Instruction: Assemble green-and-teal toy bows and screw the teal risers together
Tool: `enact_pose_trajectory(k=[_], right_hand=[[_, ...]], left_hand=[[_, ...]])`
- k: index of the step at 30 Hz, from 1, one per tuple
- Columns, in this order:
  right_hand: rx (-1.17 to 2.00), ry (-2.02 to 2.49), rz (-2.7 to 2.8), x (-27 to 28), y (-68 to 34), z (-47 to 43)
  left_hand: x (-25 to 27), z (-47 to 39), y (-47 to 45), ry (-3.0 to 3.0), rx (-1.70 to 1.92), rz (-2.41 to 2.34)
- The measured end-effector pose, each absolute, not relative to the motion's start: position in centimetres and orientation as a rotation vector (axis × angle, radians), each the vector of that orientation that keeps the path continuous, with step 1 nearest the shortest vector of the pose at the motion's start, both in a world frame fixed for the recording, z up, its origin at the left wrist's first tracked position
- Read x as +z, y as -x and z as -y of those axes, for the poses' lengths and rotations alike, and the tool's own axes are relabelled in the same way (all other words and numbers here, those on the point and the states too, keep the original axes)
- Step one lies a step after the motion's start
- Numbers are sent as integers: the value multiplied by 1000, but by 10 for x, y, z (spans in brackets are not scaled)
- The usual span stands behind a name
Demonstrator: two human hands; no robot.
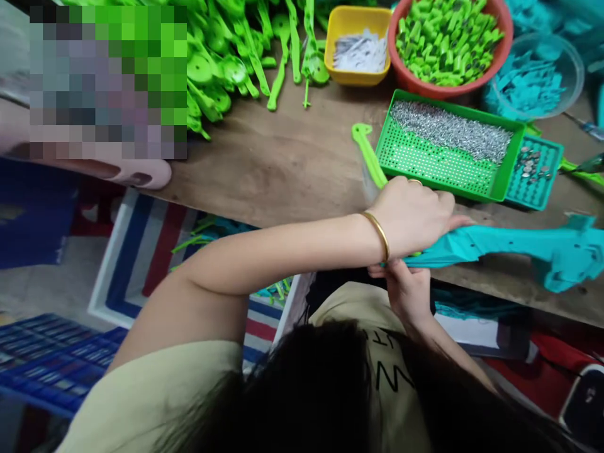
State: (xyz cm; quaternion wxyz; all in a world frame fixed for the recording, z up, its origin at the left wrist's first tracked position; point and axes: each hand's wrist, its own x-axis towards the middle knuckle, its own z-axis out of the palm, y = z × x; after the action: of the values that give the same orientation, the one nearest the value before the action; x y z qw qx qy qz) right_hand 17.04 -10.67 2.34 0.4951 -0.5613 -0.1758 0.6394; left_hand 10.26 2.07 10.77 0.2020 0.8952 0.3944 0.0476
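Note:
A long turquoise plastic part (514, 242) reaches from my hands out to the right, where its end widens into a blocky shape. My left hand (413, 217), below a gold bangle, is closed over its narrow end from above. Under the left wrist, my right hand (409, 290) is closed at the tip of the same part; its fingertips are partly hidden. A lime-green plastic strip (370, 156) lies on the table and runs under my left hand. Close ahead is a green perforated tray (434, 154) with many small silver metal pieces, probably screws.
A turquoise tray (553, 182) holds small metal discs. Behind stand a yellow bowl (333, 53) of white pieces, a red bowl (507, 41) of green pieces and a clear tub (578, 69) of turquoise pieces. Green parts (236, 69) pile up back left, beside a pink plastic edge (151, 173).

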Motion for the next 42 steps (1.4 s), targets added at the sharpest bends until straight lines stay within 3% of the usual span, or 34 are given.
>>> enact_pose_trajectory(k=[5, 12, 17, 22, 25, 29, 35, 42], right_hand=[[1506, 1360, 525, 31, -178, 120], [1650, 1277, 626, 48, -186, 121], [1585, 1310, 641, 52, -177, 115], [1558, 1374, 711, 51, -172, 115], [1575, 1399, 747, 53, -173, 115], [1639, 1401, 810, 47, -173, 121], [1750, 1350, 839, 26, -156, 136], [1776, 1405, 740, 10, -114, 122]], left_hand=[[100, -25, -95, -2413, 353, -854], [125, -55, -81, -2685, 354, -231], [115, -34, -54, -2669, 917, -549], [74, 23, -31, -2009, 1397, -1049], [62, 47, -26, -1575, 1219, -1159], [58, 47, -20, -1295, 746, -914], [55, 36, -12, -1026, 346, -695], [48, 30, -11, -817, 406, -1017]])
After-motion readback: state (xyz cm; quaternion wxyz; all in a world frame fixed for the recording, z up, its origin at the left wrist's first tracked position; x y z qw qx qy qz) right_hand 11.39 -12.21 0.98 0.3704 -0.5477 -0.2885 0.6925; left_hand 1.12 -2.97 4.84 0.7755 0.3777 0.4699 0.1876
